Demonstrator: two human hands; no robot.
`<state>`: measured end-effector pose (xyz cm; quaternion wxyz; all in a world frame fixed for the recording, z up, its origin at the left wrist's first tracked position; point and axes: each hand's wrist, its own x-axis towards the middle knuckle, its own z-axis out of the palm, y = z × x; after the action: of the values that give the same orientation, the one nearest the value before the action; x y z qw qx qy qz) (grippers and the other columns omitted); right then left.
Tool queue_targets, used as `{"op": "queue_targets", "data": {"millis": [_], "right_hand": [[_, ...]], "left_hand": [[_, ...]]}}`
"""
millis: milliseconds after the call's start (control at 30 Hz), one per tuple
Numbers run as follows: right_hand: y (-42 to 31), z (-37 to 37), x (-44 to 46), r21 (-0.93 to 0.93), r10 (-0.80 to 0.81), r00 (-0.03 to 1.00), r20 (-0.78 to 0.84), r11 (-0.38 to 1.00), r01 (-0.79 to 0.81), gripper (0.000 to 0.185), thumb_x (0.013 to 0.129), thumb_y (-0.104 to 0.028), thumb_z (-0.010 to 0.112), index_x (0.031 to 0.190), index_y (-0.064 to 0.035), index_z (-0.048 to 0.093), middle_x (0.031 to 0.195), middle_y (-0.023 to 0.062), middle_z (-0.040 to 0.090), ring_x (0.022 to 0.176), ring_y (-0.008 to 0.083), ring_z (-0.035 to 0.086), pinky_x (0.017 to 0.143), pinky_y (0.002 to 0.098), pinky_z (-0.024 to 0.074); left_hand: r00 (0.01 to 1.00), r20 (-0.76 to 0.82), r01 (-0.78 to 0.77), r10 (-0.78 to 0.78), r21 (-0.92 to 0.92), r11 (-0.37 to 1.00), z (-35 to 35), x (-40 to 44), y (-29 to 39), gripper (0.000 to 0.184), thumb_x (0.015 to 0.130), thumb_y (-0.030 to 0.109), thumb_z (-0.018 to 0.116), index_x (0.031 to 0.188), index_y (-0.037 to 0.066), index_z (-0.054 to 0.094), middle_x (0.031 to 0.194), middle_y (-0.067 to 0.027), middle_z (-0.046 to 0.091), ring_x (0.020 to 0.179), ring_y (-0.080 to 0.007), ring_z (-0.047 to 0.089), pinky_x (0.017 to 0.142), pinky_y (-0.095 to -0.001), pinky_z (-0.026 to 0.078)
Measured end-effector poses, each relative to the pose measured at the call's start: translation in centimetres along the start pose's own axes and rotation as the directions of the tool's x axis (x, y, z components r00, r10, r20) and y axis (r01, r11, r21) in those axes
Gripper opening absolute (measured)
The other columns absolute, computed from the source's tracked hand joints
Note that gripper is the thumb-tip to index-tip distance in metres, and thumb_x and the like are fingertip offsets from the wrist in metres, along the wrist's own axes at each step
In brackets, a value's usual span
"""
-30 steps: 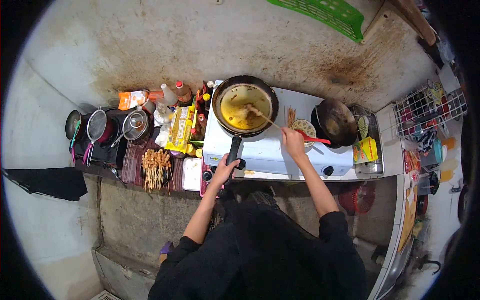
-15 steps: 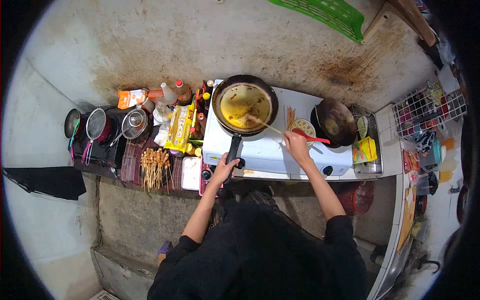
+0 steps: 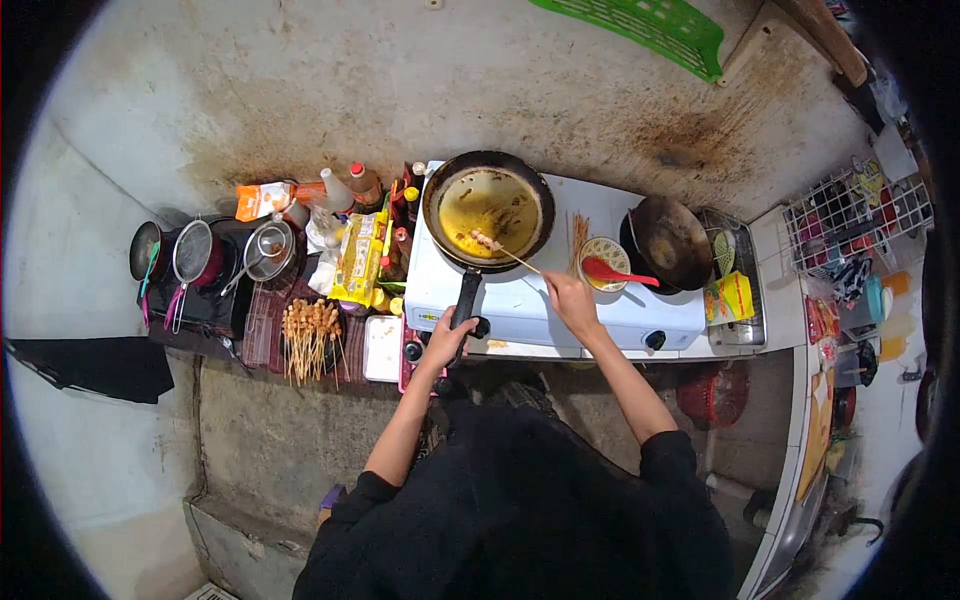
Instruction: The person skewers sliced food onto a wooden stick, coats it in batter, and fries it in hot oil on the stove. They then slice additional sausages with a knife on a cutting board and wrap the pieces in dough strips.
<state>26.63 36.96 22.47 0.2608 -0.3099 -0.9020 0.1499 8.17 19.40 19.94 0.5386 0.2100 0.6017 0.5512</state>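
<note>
White stove (image 3: 560, 322): reference. Frying pan (image 3: 512, 198), yellow liquid inside, on stove's left part; left hand (image 3: 445, 345) clenched around its handle at stove's front edge. Dark wok (image 3: 678, 243): stove's right end. Loaded skewers (image 3: 312, 328): piled left of stove. Bowl (image 3: 592, 252), red spoon (image 3: 606, 271) across it: on stove, beside wok. 1 skewer (image 3: 517, 260): right hand (image 3: 572, 303) grasps bare end above stove; loaded end inside frying pan.

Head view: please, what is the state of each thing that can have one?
Frying pan: on the stove, handle gripped by the left hand
Oil: yellow, pooled in the frying pan
Skewer: held by the right hand, food end inside the frying pan
Flame: hidden, cannot tell
Red spoon: resting in the patterned bowl
Food sticks: bunched together
</note>
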Motion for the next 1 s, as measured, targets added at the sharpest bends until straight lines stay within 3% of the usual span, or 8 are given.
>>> {"op": "queue_targets", "data": {"millis": [100, 300, 433, 600, 733, 800, 867, 1000], "right_hand": [[1.9, 0.0, 0.5, -0.076, 0.050, 0.997, 0.064, 0.996, -0.045, 0.013, 0.080, -0.007, 0.057, 0.091, -0.0022, 0.064, 0.082, 0.0182, 0.063, 0.074, 0.0342, 0.062, 0.065, 0.0406, 0.0490], [3.9, -3.0, 2.5, -0.217, 0.128, 0.990, -0.060, 0.966, -0.139, 0.013, 0.080, -0.009, 0.056, 0.091, -0.0038, 0.062, 0.079, 0.0184, 0.063, 0.071, 0.0356, 0.061, 0.062, 0.0438, 0.0495], [2.6, -3.9, 2.3, -0.179, 0.115, 0.992, -0.056, 0.976, -0.123, 0.014, 0.079, -0.008, 0.056, 0.091, -0.0039, 0.063, 0.080, 0.0177, 0.063, 0.073, 0.0354, 0.061, 0.063, 0.0434, 0.0496], [0.6, -4.1, 0.9, -0.033, -0.045, 0.990, 0.134, 0.998, 0.050, 0.015, 0.078, -0.008, 0.058, 0.090, -0.0036, 0.064, 0.081, 0.0164, 0.063, 0.074, 0.0340, 0.062, 0.066, 0.0420, 0.0497], [2.6, -4.8, 1.5, -0.132, -0.015, 0.988, 0.152, 0.991, 0.036, 0.016, 0.076, -0.006, 0.057, 0.090, -0.0043, 0.064, 0.080, 0.0174, 0.063, 0.074, 0.0333, 0.062, 0.066, 0.0423, 0.0497], [3.5, -5.1, 2.1, -0.122, -0.017, 0.995, 0.097, 0.992, 0.029, 0.015, 0.077, -0.006, 0.056, 0.089, -0.0040, 0.064, 0.079, 0.0181, 0.062, 0.074, 0.0338, 0.062, 0.066, 0.0426, 0.0495], [4.2, -5.4, 2.7, -0.260, 0.081, 0.997, 0.002, 0.962, -0.078, 0.015, 0.077, -0.008, 0.055, 0.089, -0.0038, 0.063, 0.079, 0.0182, 0.062, 0.073, 0.0345, 0.062, 0.065, 0.0422, 0.0496], [3.4, -4.1, 3.3, -0.171, 0.138, 0.982, -0.128, 0.972, -0.158, 0.013, 0.080, -0.010, 0.058, 0.089, -0.0038, 0.063, 0.082, 0.0167, 0.064, 0.072, 0.0336, 0.062, 0.062, 0.0408, 0.0498]], "left_hand": [[1.000, 0.009, -0.004, 0.004, 0.026, 1.000, -0.1, 0.1, -0.1, 0.029, 0.081, 0.019, 0.064, 0.101, 0.004, 0.048, 0.071, -0.0021, 0.053, 0.047, -0.0095, 0.048, 0.041, -0.0238, 0.039], [1.000, 0.005, 0.004, -0.004, 0.024, 1.000, -0.1, 0.1, 0.0, 0.030, 0.082, 0.018, 0.063, 0.102, 0.004, 0.047, 0.070, -0.0010, 0.051, 0.045, -0.0087, 0.047, 0.040, -0.0228, 0.037], [1.000, 0.016, 0.005, -0.004, -0.021, 1.000, -0.1, 0.2, -0.2, 0.029, 0.081, 0.017, 0.063, 0.102, 0.004, 0.047, 0.070, -0.0013, 0.051, 0.045, -0.0089, 0.047, 0.040, -0.0229, 0.037], [0.999, 0.033, -0.002, 0.003, -0.047, 0.999, -0.1, 0.1, -0.1, 0.033, 0.082, 0.017, 0.063, 0.105, 0.001, 0.046, 0.071, -0.0031, 0.053, 0.044, -0.0101, 0.048, 0.040, -0.0237, 0.038], [1.000, 0.018, 0.005, -0.004, -0.034, 0.999, 0.0, -0.1, 0.2, 0.033, 0.082, 0.017, 0.063, 0.105, 0.001, 0.046, 0.071, -0.0032, 0.053, 0.045, -0.0100, 0.048, 0.040, -0.0236, 0.038], [1.000, 0.005, -0.001, 0.001, -0.027, 1.000, 0.1, 0.0, 0.0, 0.030, 0.081, 0.018, 0.064, 0.103, 0.005, 0.047, 0.069, -0.0005, 0.050, 0.046, -0.0089, 0.048, 0.039, -0.0230, 0.037], [1.000, 0.009, -0.005, 0.005, -0.020, 1.000, 0.0, 0.1, -0.1, 0.032, 0.081, 0.018, 0.064, 0.104, 0.004, 0.047, 0.070, -0.0015, 0.052, 0.046, -0.0092, 0.048, 0.040, -0.0231, 0.038], [1.000, 0.004, 0.003, -0.003, 0.011, 1.000, -0.1, 0.1, -0.2, 0.034, 0.081, 0.020, 0.064, 0.105, 0.003, 0.047, 0.071, -0.0023, 0.054, 0.046, -0.0097, 0.048, 0.041, -0.0233, 0.039]]}}
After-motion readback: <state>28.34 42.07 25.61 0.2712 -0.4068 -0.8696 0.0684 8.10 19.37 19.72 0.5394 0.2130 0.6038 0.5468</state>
